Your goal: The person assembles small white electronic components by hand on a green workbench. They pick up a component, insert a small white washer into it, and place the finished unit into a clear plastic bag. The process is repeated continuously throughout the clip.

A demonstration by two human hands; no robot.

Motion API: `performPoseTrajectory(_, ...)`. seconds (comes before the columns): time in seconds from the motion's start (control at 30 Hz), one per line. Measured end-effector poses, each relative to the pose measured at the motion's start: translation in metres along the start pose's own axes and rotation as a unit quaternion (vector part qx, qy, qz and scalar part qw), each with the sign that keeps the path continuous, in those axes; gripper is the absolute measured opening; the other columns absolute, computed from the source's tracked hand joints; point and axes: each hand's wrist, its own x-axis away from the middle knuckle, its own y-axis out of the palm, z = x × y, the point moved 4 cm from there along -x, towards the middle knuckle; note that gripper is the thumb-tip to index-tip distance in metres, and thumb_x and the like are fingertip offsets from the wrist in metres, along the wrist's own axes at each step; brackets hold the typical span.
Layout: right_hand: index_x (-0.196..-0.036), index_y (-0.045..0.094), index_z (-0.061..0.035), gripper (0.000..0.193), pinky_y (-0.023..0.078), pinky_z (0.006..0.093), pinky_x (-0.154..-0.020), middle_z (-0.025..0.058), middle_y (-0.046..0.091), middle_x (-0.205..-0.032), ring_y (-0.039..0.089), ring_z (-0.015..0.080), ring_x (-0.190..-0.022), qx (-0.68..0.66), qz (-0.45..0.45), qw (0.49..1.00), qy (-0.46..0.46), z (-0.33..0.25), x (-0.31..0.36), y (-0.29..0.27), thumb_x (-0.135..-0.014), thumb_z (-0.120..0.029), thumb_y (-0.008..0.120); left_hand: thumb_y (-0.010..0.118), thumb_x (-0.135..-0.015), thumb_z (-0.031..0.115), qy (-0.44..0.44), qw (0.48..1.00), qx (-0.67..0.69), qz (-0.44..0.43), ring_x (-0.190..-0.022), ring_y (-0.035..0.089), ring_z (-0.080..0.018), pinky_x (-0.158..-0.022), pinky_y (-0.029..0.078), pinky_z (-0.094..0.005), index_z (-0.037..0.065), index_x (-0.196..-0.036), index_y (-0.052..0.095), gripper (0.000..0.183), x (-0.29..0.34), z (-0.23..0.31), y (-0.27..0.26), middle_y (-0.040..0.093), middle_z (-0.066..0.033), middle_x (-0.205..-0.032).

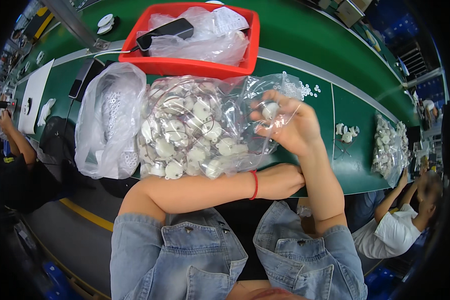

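Observation:
A clear plastic bag [185,82] lies before me, packed with white round parts [175,135] that have thin dark red wires. My right hand [297,122] is at the bag's right end, its fingers curled around one white round part [270,110]. Clear film overlaps these fingers, and I cannot tell whether the hand is inside the bag. My left forearm crosses in front of the bag, with a red cord at the wrist. Below my right hand, my left hand [280,181] rests closed at the table's near edge; its fingertips are hidden.
Behind the bag stands a red bin [190,65] holding plastic film and a black device [165,34]. A bag of small white rings [110,145] is at left. Loose rings [310,91] and several wired parts [346,134] lie right. People work at both sides.

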Motion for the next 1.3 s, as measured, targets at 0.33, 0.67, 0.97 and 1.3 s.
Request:
performPoseTrajectory(0.33,-0.108,0.063,-0.0037,0.025,0.044,0.0234,-0.053,0.007,0.065,-0.091,0.055,0.0123,-0.06,0.619,0.076,0.772,-0.121,-0.039,0.01,0.008,-0.084,-0.006,0.069,0.052,-0.094,0.011,0.029,0.998,-0.047,0.037,-0.089,0.06,-0.0364,-0.082,0.05,-0.0445,-0.003,-0.105,0.065,0.022,0.004,0.005,0.001,0.06,-0.0187,-0.092)
performPoseTrajectory(0.67,-0.117,0.06,-0.0072,0.049,0.05,0.0445,-0.086,0.0185,0.063,-0.103,0.061,0.0405,-0.102,0.833,0.018,0.529,-0.16,0.016,-0.017,0.02,-0.072,-0.007,0.079,0.051,-0.093,0.009,-0.017,0.998,0.056,0.033,-0.102,0.061,-0.0404,-0.089,0.049,-0.0465,-0.002,-0.111,0.062,0.024,0.0,0.001,-0.001,0.064,-0.0224,-0.11)
performPoseTrajectory(0.97,-0.125,0.063,-0.0036,0.044,0.043,0.0183,-0.056,0.0062,0.067,-0.112,0.055,0.0032,-0.07,0.514,0.133,0.826,-0.189,-0.025,0.041,0.005,-0.082,-0.005,0.072,0.052,-0.092,0.009,-0.033,0.997,0.057,0.031,-0.095,0.062,-0.0413,-0.085,0.05,-0.0457,-0.004,-0.105,0.063,0.021,0.001,0.008,-0.01,0.066,-0.0211,-0.102)
performPoseTrajectory(1.3,-0.124,0.06,0.0,0.05,0.048,0.0211,-0.063,0.0129,0.067,-0.114,0.062,0.0105,-0.077,0.537,0.126,0.778,-0.301,-0.01,0.156,-0.042,-0.077,-0.003,0.076,0.022,-0.102,0.064,-0.164,0.799,0.573,0.083,-0.082,0.066,-0.0194,-0.076,0.056,-0.0336,0.0,-0.126,0.053,0.075,0.0,-0.008,-0.006,0.064,-0.0106,-0.097)
